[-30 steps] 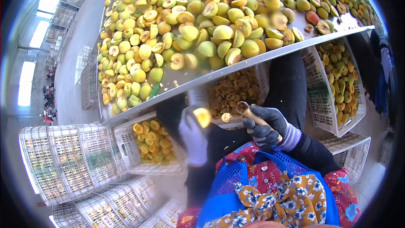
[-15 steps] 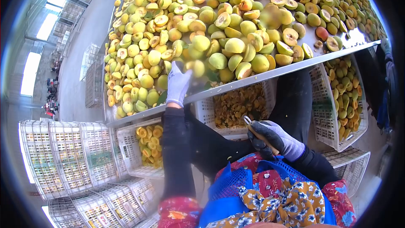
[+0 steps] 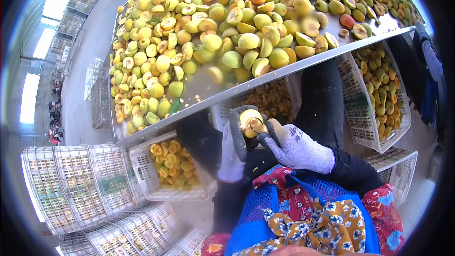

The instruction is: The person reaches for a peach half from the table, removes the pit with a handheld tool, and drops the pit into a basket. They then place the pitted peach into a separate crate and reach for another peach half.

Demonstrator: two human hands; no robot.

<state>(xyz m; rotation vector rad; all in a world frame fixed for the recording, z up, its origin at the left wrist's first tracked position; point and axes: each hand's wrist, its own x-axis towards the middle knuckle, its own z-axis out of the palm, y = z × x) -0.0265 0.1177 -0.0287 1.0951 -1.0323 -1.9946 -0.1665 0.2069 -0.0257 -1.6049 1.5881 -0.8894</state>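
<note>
In front of my lap, my left hand [image 3: 231, 149], in a pale lilac glove with dark fingers, is closed around a yellow peach half [image 3: 250, 117] with its cut face toward me. My right hand [image 3: 303, 148], in a similar glove, is closed on a loop-ended pitting tool [image 3: 273, 126] with a wooden handle. Its tip meets the cut face of the peach, where the brownish middle shows. Fingers hide most of the tool. Beyond both hands, a metal-edged table [image 3: 265, 78] carries a broad heap of halved peaches [image 3: 166, 61].
Under the table edge stands a crate of brownish scraps [image 3: 295, 92]. Crates of peach halves stand at left [image 3: 142, 166] and right [image 3: 350, 99]. Stacked white crates [image 3: 71, 180] fill the lower left. Another person's sleeve [image 3: 432, 59] shows at far right.
My left hand has come back from the heap with a peach half and now holds it before me. My right hand has moved up and left, bringing the tool to the fruit.
</note>
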